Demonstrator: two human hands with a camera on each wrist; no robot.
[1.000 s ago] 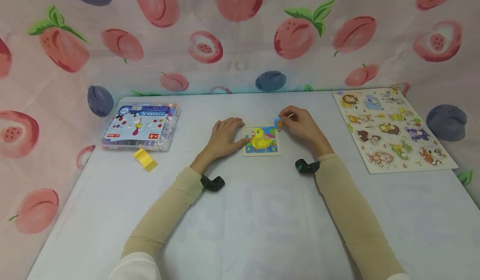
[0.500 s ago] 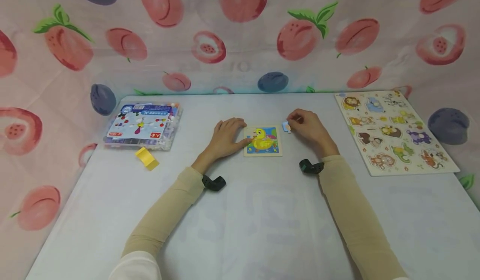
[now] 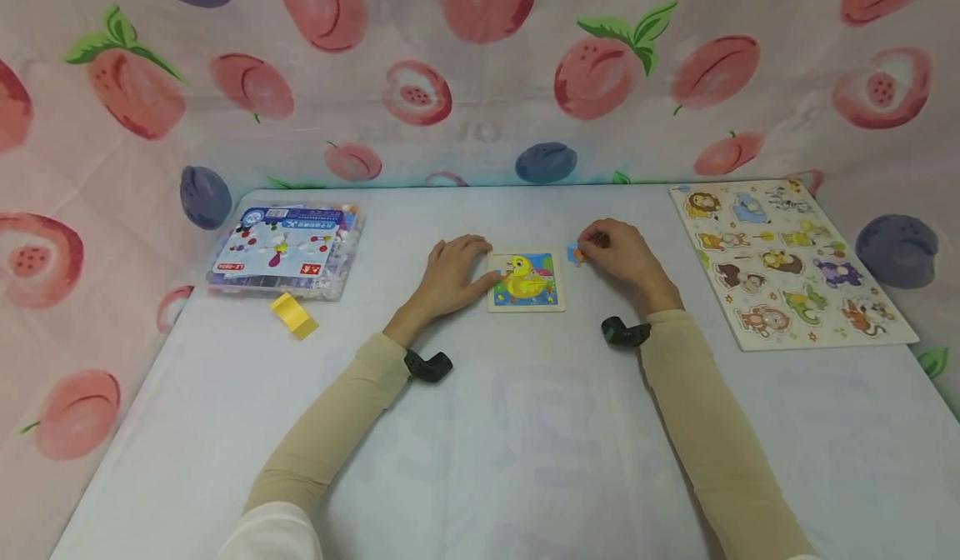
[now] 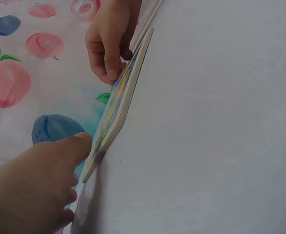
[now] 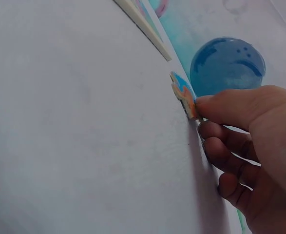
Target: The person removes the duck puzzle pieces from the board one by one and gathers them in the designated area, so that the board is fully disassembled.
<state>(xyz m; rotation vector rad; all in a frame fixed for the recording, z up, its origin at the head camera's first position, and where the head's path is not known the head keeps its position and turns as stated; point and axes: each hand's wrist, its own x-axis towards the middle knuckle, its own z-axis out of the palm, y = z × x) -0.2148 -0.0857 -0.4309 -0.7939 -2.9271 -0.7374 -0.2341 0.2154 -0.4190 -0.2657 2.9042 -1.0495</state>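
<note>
two sleeved forearms reach up the table (image 3: 525, 460). the left hand (image 3: 450, 275) lies with fingers straight, tips on the 9 o'clock edge of the one duck puzzle (image 3: 526, 281). the right hand (image 3: 626, 258) has its grip narrow, pinching one small blue-and-orange puzzle piece (image 3: 576, 252) down at the table, just off the puzzle's 2 o'clock corner. farther out lie one animal board (image 3: 787, 260) at 3 o'clock, one plastic box (image 3: 285, 247) and one yellow slip (image 3: 292, 316) at 9. the piece's picture is too small to read.

print on the plastic box label (image 3: 279, 247) too small to read
</note>
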